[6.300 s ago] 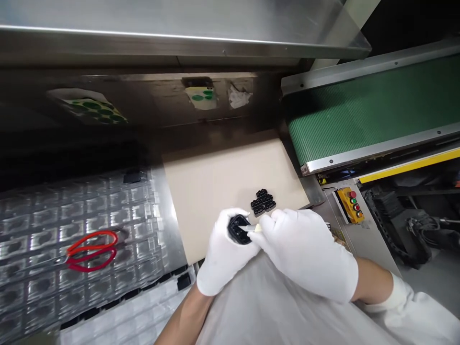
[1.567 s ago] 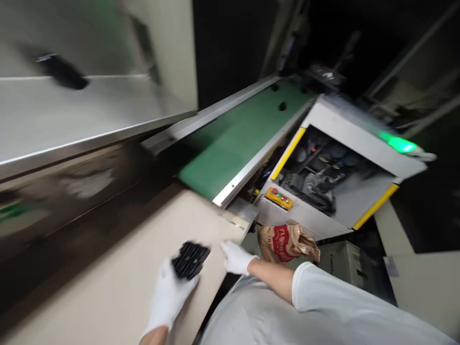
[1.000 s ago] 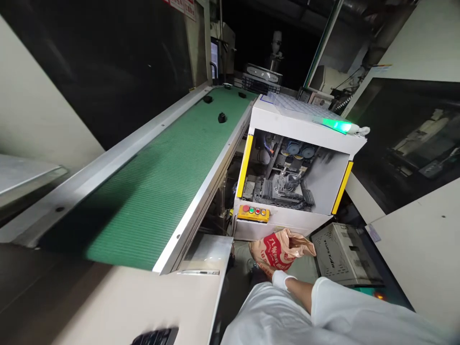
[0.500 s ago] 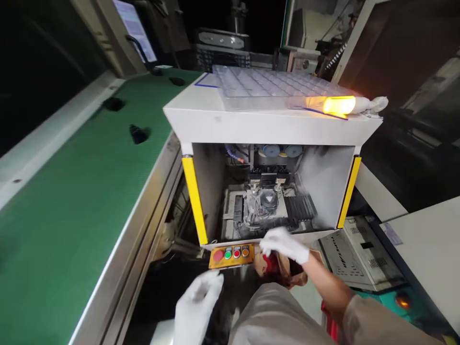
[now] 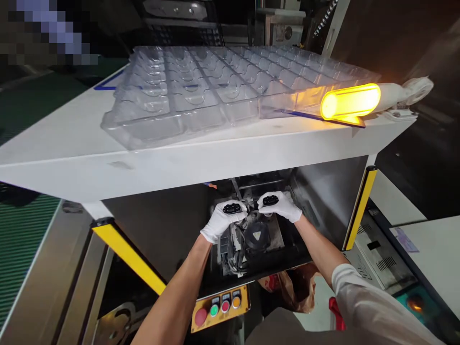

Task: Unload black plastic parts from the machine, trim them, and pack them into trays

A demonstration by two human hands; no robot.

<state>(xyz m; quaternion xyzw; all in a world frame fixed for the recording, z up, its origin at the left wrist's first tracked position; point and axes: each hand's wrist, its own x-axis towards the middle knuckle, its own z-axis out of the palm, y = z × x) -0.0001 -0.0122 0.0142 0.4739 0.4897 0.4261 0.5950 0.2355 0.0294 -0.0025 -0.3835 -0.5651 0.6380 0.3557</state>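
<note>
Both of my white-gloved hands reach into the open bay of a white machine. My left hand is closed on a small black plastic part. My right hand is closed on a second black plastic part. The two parts are held side by side above the dark mechanism inside the bay. A round black piece with a white triangle mark sits just below my hands.
A clear plastic blister tray lies on the machine's top beside a lit amber lamp. Yellow posts frame the opening. A yellow button panel sits below; a green conveyor belt runs at left. A brown paper bag stands by my legs.
My view swung from the beige work surface past the conveyor to the machine. Both hands went into its bay, each holding a black part. The lamp turned from green to amber.
</note>
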